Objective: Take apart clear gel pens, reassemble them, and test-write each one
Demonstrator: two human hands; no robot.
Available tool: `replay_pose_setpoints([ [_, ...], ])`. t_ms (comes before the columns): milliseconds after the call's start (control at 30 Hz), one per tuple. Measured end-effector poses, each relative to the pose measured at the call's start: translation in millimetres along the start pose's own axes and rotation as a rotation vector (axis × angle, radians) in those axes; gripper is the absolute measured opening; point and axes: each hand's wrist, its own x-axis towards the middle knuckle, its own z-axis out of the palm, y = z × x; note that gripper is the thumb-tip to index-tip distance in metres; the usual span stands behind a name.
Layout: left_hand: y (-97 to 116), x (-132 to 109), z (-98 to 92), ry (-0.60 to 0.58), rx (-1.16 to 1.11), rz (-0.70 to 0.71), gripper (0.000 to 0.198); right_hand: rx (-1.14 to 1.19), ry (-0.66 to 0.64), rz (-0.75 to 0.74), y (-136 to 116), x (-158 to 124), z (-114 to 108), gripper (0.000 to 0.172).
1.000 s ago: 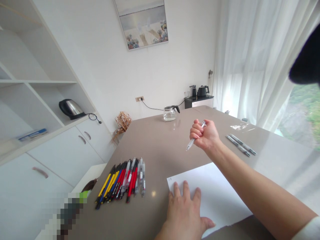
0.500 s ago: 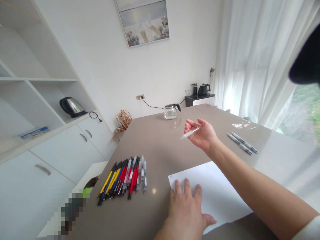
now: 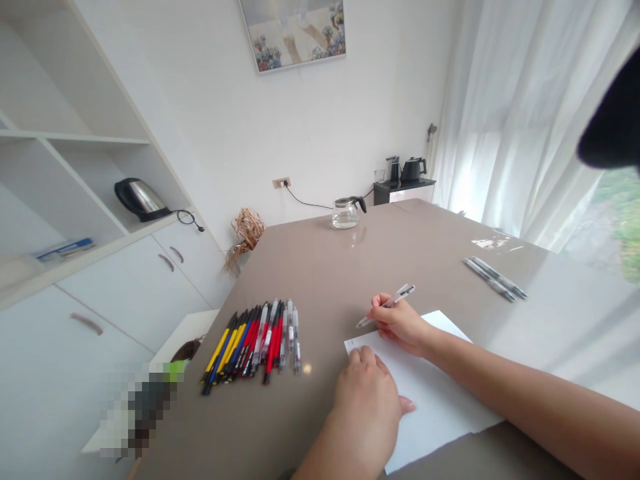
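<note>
My right hand [image 3: 397, 323] is closed around a clear-barrelled pen [image 3: 386, 305] in a writing grip, its tip just above the far left corner of a white sheet of paper [image 3: 435, 393]. My left hand [image 3: 367, 400] lies flat on the near left part of that sheet, fingers stretched out, holding nothing. The paper rests on a grey-brown table [image 3: 325, 280].
A row of several pens [image 3: 255, 347] with yellow, blue, red and clear barrels lies left of the paper. A few grey pens [image 3: 495, 278] lie at the far right. A glass jug [image 3: 347, 213] stands at the table's far edge. Cabinets and shelves with a kettle [image 3: 137, 199] line the left.
My right hand came down and toward me from mid-air, turning the pen into a writing grip at the paper's corner. My left hand stayed pressing on the sheet.
</note>
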Motion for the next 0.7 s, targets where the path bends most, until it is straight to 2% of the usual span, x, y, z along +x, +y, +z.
replay_pose_setpoints([
  [100, -5, 1, -3.1, -0.103, 0.076, -0.026, 0.078, -0.182, 0.036, -0.029, 4, -2, 2, 0.009],
  [167, -7, 2, -5.1, -0.184, 0.104, -0.055, 0.092, -0.32, 0.049, -0.042, 3, -3, 2, 0.013],
  [233, -8, 2, -6.0, -0.227, 0.121, -0.07, 0.096, -0.441, 0.047, -0.082, 3, -4, 2, 0.017],
  [467, -8, 4, -3.2, -0.23, 0.108, -0.086, 0.099, -0.704, 0.02, -0.228, 8, -8, 10, 0.014],
  [700, -8, 3, -3.6, -0.216, 0.086, -0.082, 0.1, -0.792, 0.023, -0.285, 15, -10, 11, 0.014],
])
